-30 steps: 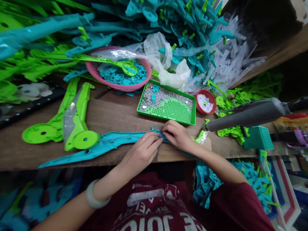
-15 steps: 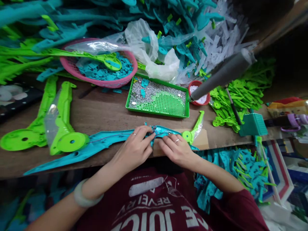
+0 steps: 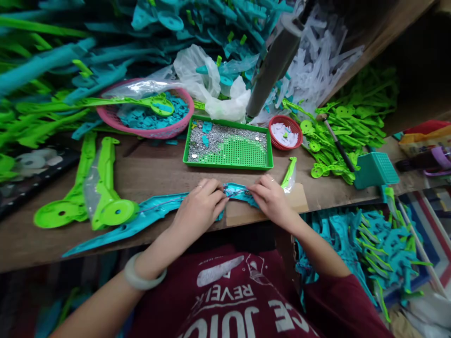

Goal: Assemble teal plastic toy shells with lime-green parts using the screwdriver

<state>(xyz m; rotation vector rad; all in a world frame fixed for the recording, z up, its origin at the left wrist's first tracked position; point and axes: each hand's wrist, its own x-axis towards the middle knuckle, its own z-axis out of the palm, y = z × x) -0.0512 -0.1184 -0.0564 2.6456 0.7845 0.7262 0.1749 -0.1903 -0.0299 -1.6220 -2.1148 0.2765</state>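
Note:
A long, curved blue plastic shell point(image 3: 158, 206) lies hollow side up along the bench's front edge, with thin dark wires point(image 3: 235, 191) running inside it. My left hand point(image 3: 202, 206) is closed over the shell's middle, its fingertips at the wires. With thumb and fingers pinched, my right hand point(image 3: 272, 199) holds the wires near the shell's right end. Its fingers partly hide that end. At the shell's left, a green plastic part with a round end point(image 3: 118, 213) overlaps it. A small green part with a clear piece point(image 3: 289, 174) lies beyond my right hand.
A green tray point(image 3: 229, 166) of small metal pieces sits behind the shell. Beside it stand a red basket point(image 3: 286, 134) and a pink basket point(image 3: 144, 131) of blue pieces. A grey cylindrical tool point(image 3: 273, 65) hangs above. Cardboard point(image 3: 246, 216) lies under the shell's right end.
My right hand has moved right and up along the shell, drawing apart from my left hand. The camera view has shifted, and the hanging grey tool now appears farther left and more upright.

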